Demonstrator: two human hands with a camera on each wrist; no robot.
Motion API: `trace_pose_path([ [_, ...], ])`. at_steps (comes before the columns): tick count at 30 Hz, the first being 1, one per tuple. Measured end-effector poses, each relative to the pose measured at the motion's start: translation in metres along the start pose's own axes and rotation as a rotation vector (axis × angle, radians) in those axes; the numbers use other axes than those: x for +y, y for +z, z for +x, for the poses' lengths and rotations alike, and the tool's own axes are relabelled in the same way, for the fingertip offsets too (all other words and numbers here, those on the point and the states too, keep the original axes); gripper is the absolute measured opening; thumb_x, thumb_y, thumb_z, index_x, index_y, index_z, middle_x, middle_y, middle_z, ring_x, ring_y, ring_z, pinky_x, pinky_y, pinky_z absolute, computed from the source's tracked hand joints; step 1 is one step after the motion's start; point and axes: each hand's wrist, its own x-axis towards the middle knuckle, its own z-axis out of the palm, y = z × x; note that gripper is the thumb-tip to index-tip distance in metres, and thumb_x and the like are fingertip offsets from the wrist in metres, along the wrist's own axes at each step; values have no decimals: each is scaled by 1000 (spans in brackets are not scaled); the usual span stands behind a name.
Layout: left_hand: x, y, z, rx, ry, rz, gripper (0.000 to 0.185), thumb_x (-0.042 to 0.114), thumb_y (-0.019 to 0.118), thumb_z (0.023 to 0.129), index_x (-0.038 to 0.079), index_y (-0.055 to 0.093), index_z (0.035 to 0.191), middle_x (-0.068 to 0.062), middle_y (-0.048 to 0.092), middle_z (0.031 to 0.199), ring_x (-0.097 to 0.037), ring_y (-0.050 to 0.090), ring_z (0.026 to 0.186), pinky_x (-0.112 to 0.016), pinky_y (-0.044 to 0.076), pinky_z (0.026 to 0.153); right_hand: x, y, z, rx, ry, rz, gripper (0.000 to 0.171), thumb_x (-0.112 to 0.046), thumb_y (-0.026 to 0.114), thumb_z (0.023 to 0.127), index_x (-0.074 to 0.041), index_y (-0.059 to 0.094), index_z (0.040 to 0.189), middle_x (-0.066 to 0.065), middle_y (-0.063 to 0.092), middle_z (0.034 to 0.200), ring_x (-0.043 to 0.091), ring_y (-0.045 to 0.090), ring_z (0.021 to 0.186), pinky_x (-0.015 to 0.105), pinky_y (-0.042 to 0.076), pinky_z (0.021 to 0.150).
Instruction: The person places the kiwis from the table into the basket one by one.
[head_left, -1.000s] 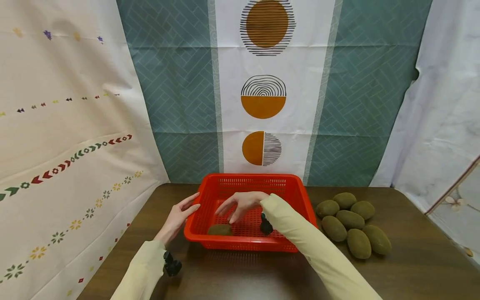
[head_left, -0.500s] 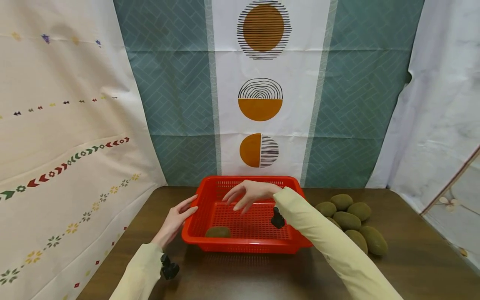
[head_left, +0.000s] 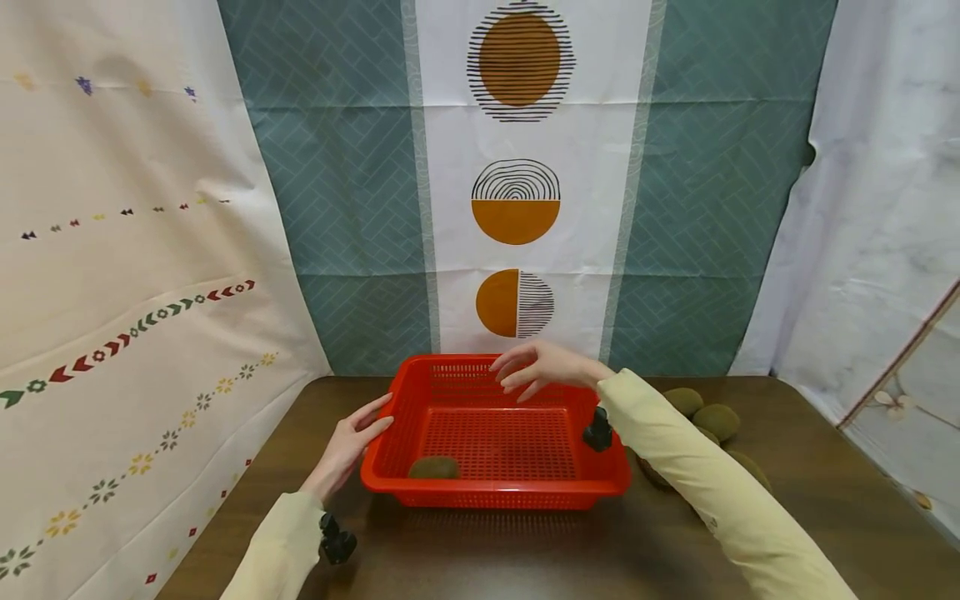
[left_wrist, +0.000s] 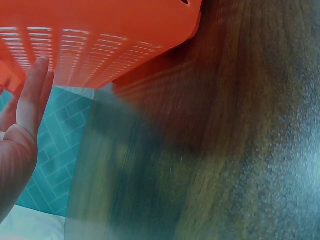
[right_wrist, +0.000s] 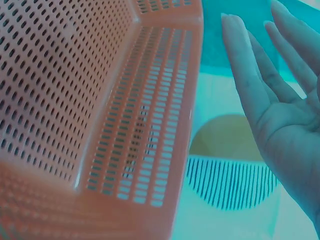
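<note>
A red perforated plastic basket stands on the table in the head view. Inside it, near the front left corner, lies one brown kiwi. My left hand rests against the basket's left rim with its fingers extended; in the left wrist view those fingers touch the slotted side wall. Over the back right part of the basket hovers my right hand, holding nothing. The right wrist view has this hand with fingers apart, clear of the basket wall.
Several kiwis are grouped on the wooden table right of the basket, partly hidden by the right sleeve. A patterned cloth hangs behind the table, and a cream cloth hangs at the left.
My right hand has risen from near the kiwi in the basket and moved right and back. Its sleeve now covers more of the kiwi group. The left hand stays at the rim.
</note>
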Motion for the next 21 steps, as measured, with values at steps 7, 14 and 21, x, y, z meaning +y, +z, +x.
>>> trace_pose_path([
  [7,0,0,-2,20,-18,-2,54,25,65,84,16,45,134,-15,49,126,-31,57,100,-43,49,75,9,-19,-29,130,-40,34,31,-5,61,86,1,57,117,18,58,109,36,57,94,49,48,74],
  [14,2,2,-3,7,-28,-11,56,24,64,85,15,43,135,-16,46,129,-31,56,102,-43,48,76,18,-41,-65,221,-29,71,31,-4,60,86,2,56,117,23,56,111,34,57,96,49,48,75],
  [21,17,7,-10,-25,-35,-19,55,18,61,88,10,39,137,-19,43,131,-33,53,105,-43,47,78,32,-63,-105,279,-29,85,38,-2,58,87,11,47,121,31,50,115,46,50,102,52,46,76],
])
